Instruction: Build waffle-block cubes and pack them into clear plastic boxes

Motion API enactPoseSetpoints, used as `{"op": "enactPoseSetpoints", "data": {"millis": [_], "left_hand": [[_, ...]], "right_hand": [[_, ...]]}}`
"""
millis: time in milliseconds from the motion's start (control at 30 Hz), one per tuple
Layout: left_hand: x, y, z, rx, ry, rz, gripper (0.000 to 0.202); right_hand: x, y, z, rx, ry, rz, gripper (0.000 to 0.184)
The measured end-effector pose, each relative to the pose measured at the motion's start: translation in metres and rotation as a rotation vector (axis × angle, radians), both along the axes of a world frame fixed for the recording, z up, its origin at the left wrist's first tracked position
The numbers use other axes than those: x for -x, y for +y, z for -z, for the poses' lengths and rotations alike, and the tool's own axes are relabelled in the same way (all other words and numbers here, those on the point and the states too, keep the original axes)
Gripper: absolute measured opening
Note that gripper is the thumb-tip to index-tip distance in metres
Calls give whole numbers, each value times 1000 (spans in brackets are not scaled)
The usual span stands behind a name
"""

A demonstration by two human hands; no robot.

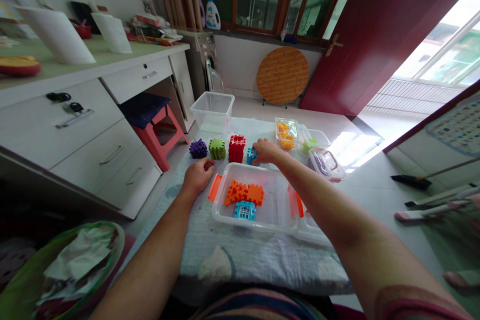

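My right hand [265, 151] is closed around a small blue block cube [251, 155] at the end of a row of built blocks, its fingers covering part of it. Left of that cube stand a taller red block box [237, 148], a green block cube [217, 149] and a purple block cube [198, 148]. My left hand [198, 176] rests on the cloth just in front of the green cube, fingers curled and apparently holding nothing. Between my arms is a clear plastic box [277, 199] with orange interlocking pieces [244, 193] and a blue piece [245, 211] in it.
A clear empty tub [212, 107] stands at the table's far left. Lidded containers with yellow pieces [285, 135], green pieces [309, 145] and purple contents [327, 164] lie at the right. A pink stool [159, 135] and a waste bin [119, 240] are left.
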State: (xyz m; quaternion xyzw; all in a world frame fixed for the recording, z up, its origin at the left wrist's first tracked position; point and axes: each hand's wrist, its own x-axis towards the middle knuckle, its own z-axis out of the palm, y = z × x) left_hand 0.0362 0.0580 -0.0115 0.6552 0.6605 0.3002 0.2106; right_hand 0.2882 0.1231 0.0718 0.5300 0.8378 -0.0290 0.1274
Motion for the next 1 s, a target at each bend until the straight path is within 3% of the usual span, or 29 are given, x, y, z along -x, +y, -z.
{"op": "enactPoseSetpoints", "data": {"millis": [133,733,867,1000], "left_hand": [[1,0,1,-2,0,-3,28],[0,-2,-2,5,13,-8,28],[-1,-1,-3,11,10,-6,27],[-2,-1,-3,12,35,-24,27]], "right_hand": [[-1,-1,1,-20,0,-4,48],[-7,5,2,-4,32,15,51],[-7,-4,-20,-24,65,27,50],[-17,-44,-64,-94,245,-23,50]]}}
